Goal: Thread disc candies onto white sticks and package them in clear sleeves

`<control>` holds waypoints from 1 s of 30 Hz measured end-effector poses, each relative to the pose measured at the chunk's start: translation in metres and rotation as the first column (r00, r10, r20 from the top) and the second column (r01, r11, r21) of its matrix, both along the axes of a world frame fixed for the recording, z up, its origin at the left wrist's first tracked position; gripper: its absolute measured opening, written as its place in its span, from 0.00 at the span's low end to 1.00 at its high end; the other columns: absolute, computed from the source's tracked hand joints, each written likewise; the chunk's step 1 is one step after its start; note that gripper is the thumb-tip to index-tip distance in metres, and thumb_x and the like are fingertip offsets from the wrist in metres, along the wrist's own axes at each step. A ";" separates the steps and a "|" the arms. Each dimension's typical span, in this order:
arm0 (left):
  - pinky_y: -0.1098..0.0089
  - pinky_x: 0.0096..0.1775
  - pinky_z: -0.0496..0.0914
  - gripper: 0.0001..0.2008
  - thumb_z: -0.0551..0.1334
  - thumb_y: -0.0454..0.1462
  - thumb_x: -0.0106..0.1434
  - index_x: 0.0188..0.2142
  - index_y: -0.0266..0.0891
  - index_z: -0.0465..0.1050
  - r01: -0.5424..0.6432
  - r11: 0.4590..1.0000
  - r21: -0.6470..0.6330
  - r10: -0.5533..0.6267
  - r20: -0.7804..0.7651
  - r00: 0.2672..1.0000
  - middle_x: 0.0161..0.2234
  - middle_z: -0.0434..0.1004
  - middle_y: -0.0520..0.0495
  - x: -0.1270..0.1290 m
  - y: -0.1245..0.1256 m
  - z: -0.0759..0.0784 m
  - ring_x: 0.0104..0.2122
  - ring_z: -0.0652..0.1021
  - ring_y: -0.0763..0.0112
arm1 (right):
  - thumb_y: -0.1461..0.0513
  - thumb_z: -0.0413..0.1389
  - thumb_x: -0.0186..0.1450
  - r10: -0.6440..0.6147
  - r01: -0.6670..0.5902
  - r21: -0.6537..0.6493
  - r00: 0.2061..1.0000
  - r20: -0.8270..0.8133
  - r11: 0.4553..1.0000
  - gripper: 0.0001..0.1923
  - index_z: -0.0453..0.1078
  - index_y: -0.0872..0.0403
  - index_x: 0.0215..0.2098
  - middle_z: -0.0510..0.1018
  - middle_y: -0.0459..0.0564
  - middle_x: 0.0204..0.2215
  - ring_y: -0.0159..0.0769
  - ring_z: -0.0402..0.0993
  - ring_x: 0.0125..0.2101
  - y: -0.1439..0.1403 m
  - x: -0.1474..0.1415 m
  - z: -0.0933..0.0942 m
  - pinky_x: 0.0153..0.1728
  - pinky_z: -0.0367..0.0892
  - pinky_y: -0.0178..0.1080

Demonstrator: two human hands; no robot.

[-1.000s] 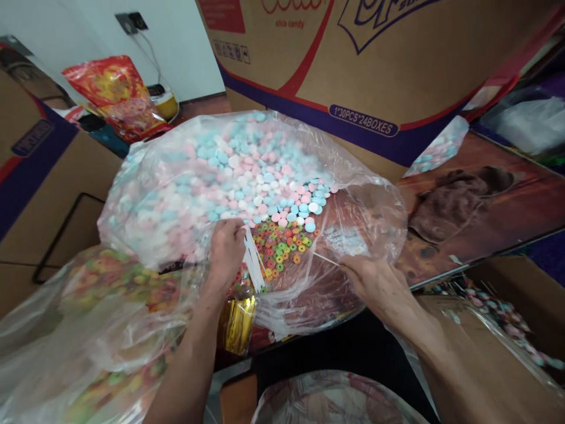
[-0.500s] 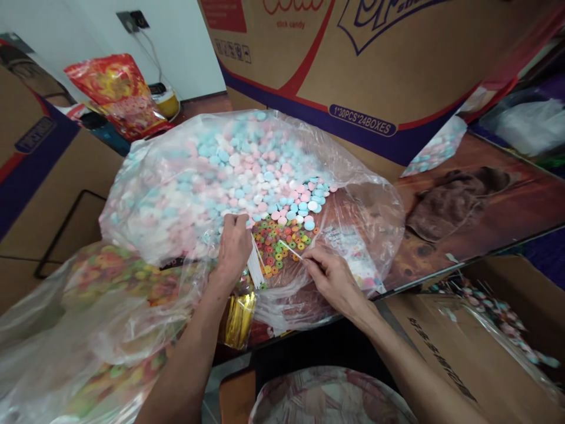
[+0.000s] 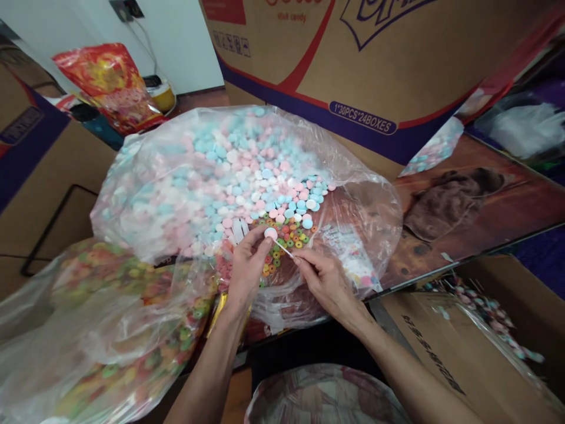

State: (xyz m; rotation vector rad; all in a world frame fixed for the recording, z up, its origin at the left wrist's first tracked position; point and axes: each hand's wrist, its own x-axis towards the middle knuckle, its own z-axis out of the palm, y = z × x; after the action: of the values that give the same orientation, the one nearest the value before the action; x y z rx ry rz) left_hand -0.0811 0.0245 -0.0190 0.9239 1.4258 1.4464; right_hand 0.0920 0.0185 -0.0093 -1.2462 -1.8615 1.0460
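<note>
My left hand (image 3: 248,262) pinches a round pink-and-white candy (image 3: 271,234) between thumb and fingertips. A thin white stick (image 3: 282,247) is held in the fingers of my right hand (image 3: 324,281), and its far end meets the candy's edge; whether it is inside the candy I cannot tell. Beneath the hands lie small ring candies (image 3: 293,231) in red, yellow and green. Just behind them spreads a big clear bag (image 3: 371,200) of pink, blue and white candies (image 3: 241,176). More white sticks (image 3: 241,228) show past my left hand.
Large cartons (image 3: 282,70) stand at the back and left. A second clear bag (image 3: 110,330) of ring candies lies at front left. At right are a brown cloth (image 3: 445,203) and an open box (image 3: 521,288) of stick candies. Gold strips (image 3: 217,312) lie partly behind my left forearm.
My left hand has come from the candy pile toward the right hand and now shows a candy in its fingertips. The stick in my right hand has moved slightly left to meet it.
</note>
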 end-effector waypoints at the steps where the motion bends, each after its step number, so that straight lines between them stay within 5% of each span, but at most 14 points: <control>1: 0.66 0.47 0.71 0.16 0.69 0.42 0.58 0.45 0.39 0.78 -0.004 1.000 0.014 0.004 -0.003 1.000 0.42 0.82 0.46 0.001 0.000 -0.001 0.42 0.79 0.67 | 0.59 0.51 0.72 -0.006 0.006 0.005 1.000 0.004 1.000 0.14 0.78 0.52 0.43 0.71 0.42 0.20 0.32 0.65 0.23 -0.001 0.000 0.000 0.29 0.61 0.34; 10: 0.65 0.48 0.72 0.14 0.64 0.42 0.62 0.47 0.40 0.75 -0.027 0.998 0.063 0.037 -0.163 0.986 0.42 0.81 0.45 0.012 -0.007 -0.005 0.43 0.79 0.65 | 0.60 0.50 0.71 -0.024 0.023 0.011 0.998 0.052 1.000 0.13 0.78 0.51 0.40 0.78 0.47 0.27 0.36 0.71 0.28 -0.002 -0.004 0.000 0.34 0.64 0.36; 18: 0.61 0.52 0.72 0.12 0.61 0.40 0.65 0.47 0.42 0.78 -0.035 0.990 0.139 0.088 -0.395 0.914 0.47 0.80 0.43 0.018 -0.014 -0.011 0.47 0.79 0.62 | 0.60 0.49 0.71 -0.091 0.083 -0.059 0.985 -0.146 0.995 0.14 0.73 0.53 0.32 0.66 0.41 0.19 0.32 0.61 0.22 -0.011 -0.020 0.003 0.25 0.59 0.34; 23: 0.59 0.53 0.72 0.13 0.60 0.39 0.67 0.48 0.44 0.79 -0.030 0.995 0.100 0.066 -0.383 0.921 0.48 0.81 0.44 0.026 -0.021 -0.009 0.48 0.79 0.62 | 0.60 0.49 0.70 -0.134 0.123 -0.073 0.974 -0.182 0.990 0.12 0.74 0.54 0.35 0.73 0.44 0.25 0.32 0.66 0.24 -0.009 -0.024 0.000 0.28 0.61 0.34; 30: 0.59 0.55 0.72 0.15 0.59 0.39 0.69 0.52 0.46 0.79 0.210 0.973 0.092 -0.148 -0.445 0.883 0.51 0.81 0.45 0.034 -0.025 0.003 0.52 0.79 0.61 | 0.59 0.50 0.69 -0.211 0.208 -0.035 0.965 -0.153 0.977 0.12 0.68 0.53 0.28 0.71 0.45 0.25 0.34 0.67 0.29 0.005 -0.009 -0.012 0.31 0.62 0.35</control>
State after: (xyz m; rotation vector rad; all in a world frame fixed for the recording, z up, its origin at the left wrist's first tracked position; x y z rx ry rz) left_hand -0.0470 -0.0009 -0.0157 1.5031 1.5185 1.2564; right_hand 0.0830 0.0232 -0.0210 -1.3013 -1.5680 1.0160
